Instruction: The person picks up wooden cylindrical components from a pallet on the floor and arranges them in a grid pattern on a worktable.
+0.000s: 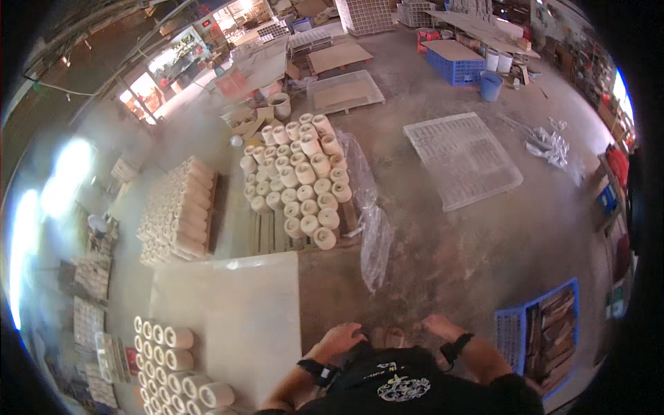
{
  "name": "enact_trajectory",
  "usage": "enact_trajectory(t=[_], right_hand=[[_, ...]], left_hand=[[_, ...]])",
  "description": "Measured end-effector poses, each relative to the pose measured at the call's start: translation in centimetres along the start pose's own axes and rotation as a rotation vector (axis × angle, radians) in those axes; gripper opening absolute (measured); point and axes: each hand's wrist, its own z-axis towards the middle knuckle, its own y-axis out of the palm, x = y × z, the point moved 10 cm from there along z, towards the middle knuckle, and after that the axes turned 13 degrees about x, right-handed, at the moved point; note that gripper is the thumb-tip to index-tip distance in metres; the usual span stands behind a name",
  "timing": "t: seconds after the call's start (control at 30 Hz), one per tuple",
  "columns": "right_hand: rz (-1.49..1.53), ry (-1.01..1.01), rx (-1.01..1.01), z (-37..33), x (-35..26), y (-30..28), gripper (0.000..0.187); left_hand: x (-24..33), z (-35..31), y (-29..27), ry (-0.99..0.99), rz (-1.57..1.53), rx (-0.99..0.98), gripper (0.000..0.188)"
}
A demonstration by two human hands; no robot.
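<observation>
Left hand (340, 339) and right hand (445, 328) are hanging bottom middle, grip hard to tell, with rolls (305, 173) part-filling the centre pallet (268, 234).

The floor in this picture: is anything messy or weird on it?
Yes. A crumpled clear plastic sheet trails across the floor beside the pallet of pale cylinders, bunched up rather than laid flat or folded. Farther right, a shiny crumpled heap, probably plastic too, lies loose like dropped wrapping.
</observation>
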Motion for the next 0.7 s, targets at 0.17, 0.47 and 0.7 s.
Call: enact_trajectory(t=[0.17, 0.47, 0.7], right_hand=[[0.381, 0.141, 0.051, 3.8, 3.7, -3.0, 0.038], [-0.559, -0.418, 0.092, 16.3, 22.9, -5.1, 0.036], [-0.265, 0.006, 0.105, 16.4, 28.7, -18.6, 0.047]], left_hand=[[-4.1, 7.2, 2.7, -0.021, -0.056, -0.042, 0.043], [-5.4, 29.3, 5.9, -0.013, 0.020, -0.309, 0.043], [-8.3, 46.5, 5.8, 0.062, 0.096, -0.291, 0.036]])
